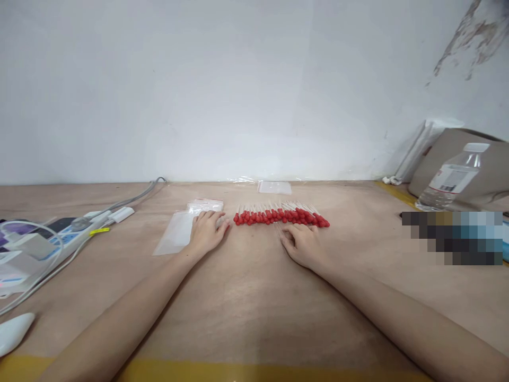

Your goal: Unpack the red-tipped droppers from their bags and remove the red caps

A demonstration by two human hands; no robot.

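A row of several red-tipped sticks [280, 216] lies across the middle of the wooden table [246, 297]. My left hand [207, 232] lies flat with fingers stretched out, resting on the edge of a clear plastic bag [175, 233] just left of the sticks. My right hand [301, 243] rests palm down right in front of the row, fingers slightly curled and touching the table near the red tips. Neither hand holds anything. A stack of small zip bags with red strips [205, 205] sits behind my left hand.
Another clear bag [274, 187] lies by the wall. At the left are a power strip with cables and chargers [59, 233] and a white object [14, 331]. At the right stand a water bottle [453, 178] and a cardboard box [485, 159].
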